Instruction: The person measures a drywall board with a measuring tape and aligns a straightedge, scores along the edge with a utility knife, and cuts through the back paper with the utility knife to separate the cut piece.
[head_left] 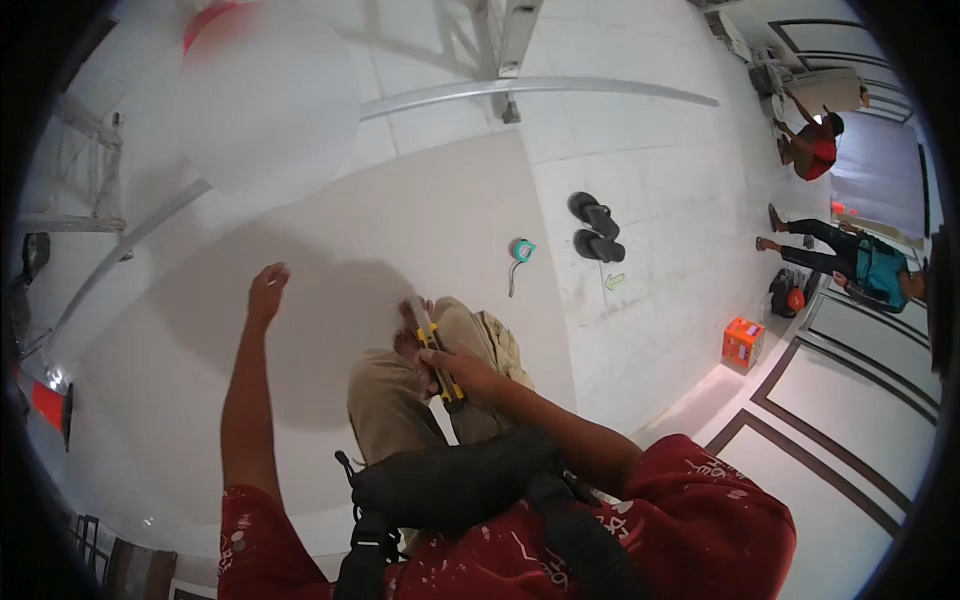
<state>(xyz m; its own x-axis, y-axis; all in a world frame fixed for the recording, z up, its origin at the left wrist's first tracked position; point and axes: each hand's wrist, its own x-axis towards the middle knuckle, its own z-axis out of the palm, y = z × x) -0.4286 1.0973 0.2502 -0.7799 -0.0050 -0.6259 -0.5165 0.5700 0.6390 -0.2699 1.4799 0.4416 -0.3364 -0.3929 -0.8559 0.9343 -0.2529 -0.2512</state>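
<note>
At the far left an orange cone (50, 402) is standing on the floor, probably marking off the work area. Next, the person's left hand (268, 288) is hanging over the pale sheet (450, 215), holding nothing visible; its fingers are extending loosely, close together, perhaps because the arm is serving as balance for the low, folded posture. Whether it is touching the sheet, one cannot tell. The sheet itself is lying flat on the tiles, which are likely giving it firm, even support.

Further right, bare feet (408, 328) are resting on the sheet, their weight presumably helping to steady it. Just above the lap, the right hand (452, 370) is wrapping its fingers around the yellow-and-black utility knife (428, 335), clamping the handle, with the front end pointing forward, away from the torso, which seems the safer way.

Beyond, a teal tape measure (522, 250) is lying on the sheet near its right edge, apparently for easy reach. Dark sandals (598, 228) are sitting off the sheet, maybe sparing its surface from dirt. At the far right, an orange box (743, 342) is standing well apart, near the wall panels.
</note>
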